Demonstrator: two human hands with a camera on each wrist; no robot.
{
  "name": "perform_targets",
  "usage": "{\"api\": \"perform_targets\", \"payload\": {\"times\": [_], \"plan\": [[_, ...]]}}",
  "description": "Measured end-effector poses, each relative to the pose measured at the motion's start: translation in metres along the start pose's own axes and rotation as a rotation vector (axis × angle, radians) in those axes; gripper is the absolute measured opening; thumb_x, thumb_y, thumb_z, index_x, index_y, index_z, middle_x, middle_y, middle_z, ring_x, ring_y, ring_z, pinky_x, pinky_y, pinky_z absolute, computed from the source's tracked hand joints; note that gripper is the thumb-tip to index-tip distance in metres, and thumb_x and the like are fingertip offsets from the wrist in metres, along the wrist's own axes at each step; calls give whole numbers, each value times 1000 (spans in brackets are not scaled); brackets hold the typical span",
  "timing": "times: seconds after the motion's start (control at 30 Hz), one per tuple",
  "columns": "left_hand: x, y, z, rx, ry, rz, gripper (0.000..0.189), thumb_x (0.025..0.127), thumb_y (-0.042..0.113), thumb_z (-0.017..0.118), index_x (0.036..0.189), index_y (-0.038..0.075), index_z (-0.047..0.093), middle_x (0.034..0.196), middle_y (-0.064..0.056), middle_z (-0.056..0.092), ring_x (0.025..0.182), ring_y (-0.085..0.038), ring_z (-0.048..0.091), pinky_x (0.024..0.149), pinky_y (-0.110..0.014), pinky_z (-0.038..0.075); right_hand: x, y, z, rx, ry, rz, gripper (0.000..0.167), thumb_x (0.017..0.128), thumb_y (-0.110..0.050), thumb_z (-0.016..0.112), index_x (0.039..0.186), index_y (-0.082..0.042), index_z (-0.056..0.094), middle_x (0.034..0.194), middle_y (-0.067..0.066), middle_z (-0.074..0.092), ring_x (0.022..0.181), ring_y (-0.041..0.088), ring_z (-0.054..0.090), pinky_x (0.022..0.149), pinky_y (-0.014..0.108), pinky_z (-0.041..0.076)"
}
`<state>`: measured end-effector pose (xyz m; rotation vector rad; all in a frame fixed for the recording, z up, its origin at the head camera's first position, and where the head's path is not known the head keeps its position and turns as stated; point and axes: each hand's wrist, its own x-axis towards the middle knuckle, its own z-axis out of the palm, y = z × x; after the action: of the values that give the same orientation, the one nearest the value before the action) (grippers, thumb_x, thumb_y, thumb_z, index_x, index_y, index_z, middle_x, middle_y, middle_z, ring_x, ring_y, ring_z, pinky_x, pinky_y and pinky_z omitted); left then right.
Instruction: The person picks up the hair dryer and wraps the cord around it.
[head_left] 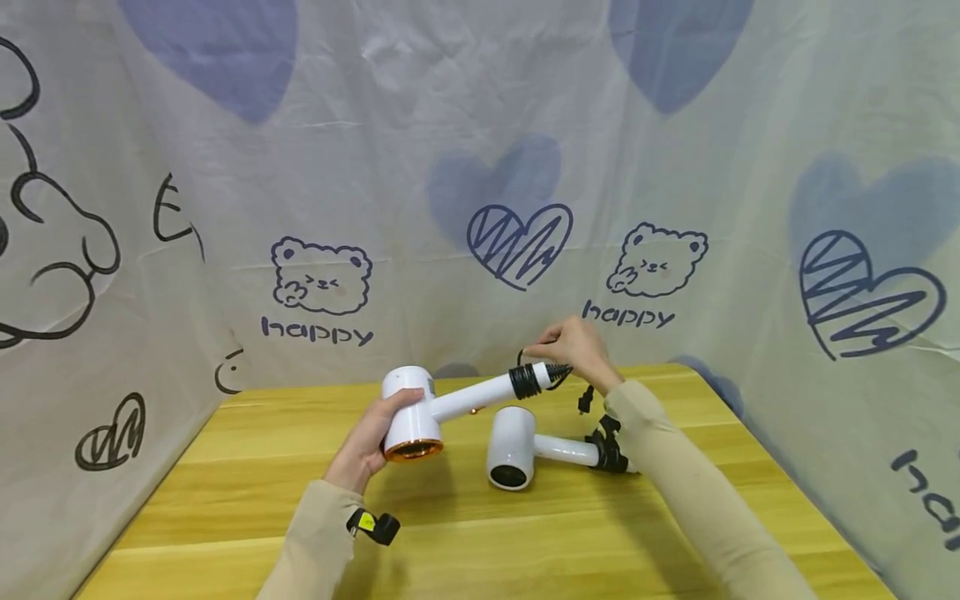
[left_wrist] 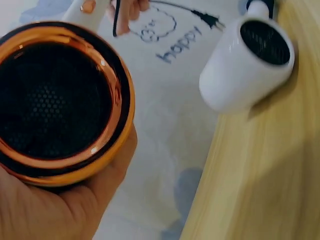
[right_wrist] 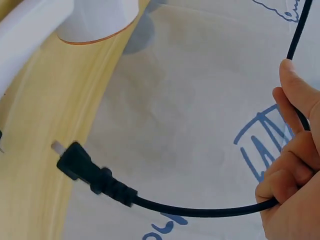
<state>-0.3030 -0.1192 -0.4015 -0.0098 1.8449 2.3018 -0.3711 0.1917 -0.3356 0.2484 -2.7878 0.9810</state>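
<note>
My left hand (head_left: 372,437) grips the barrel of a white hair dryer (head_left: 468,398) with an orange-copper rim, held up over the table. Its handle points right, and black cord (head_left: 525,382) is wound round the handle near its end. In the left wrist view the copper ring (left_wrist: 116,95) surrounds a dark grille. My right hand (head_left: 576,346) holds the black cord (right_wrist: 210,212) near the handle's tip, thumb and fingers curled on it. From that hand the plug (right_wrist: 82,165) dangles, its prongs showing.
A second white hair dryer (head_left: 513,446) lies on the wooden table (head_left: 247,500), below the held one, with black cord (head_left: 609,446) bundled round its handle end. A printed cloth (head_left: 420,292) hangs behind the table and along both sides.
</note>
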Motion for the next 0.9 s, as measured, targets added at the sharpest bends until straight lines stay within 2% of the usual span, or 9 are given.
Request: {"api": "perform_targets", "payload": {"times": [0.13,0.3,0.47,0.67,0.9], "plan": [[1,2,-6,109,25,33,63,88,29,67,136,1,39,106,-10,64,86,-20,67,76,-36,60,0,-6,0,-33,-2,-27,28,79,-43,79,93,-19,78,99,3,75,66,12,59,52,22,46],[2,8,-8,236,62,110,68,84,22,72,139,6,37,116,-17,57,86,-23,66,73,-41,61,-1,-18,3,-61,-9,-51,24,82,-39,78,96,-20,78,106,4,74,46,7,40,38,19,32],[3,10,-7,341,96,183,76,79,18,78,141,7,36,122,-21,53,91,-27,64,70,-42,61,-5,-27,8,-46,17,-105,20,84,-35,77,96,-19,78,108,6,74,41,5,33,35,18,28],[6,5,-9,395,145,204,76,76,18,80,138,4,38,120,-21,54,94,-29,62,69,-41,61,-14,-33,15,-47,19,-154,18,86,-32,75,99,-19,77,110,4,74,39,6,33,34,18,28],[8,4,-12,414,243,248,76,75,18,80,137,2,39,118,-21,54,93,-30,61,67,-38,60,-21,-42,17,-52,51,-195,18,86,-31,75,98,-19,78,105,4,75,40,6,32,35,18,25]]}}
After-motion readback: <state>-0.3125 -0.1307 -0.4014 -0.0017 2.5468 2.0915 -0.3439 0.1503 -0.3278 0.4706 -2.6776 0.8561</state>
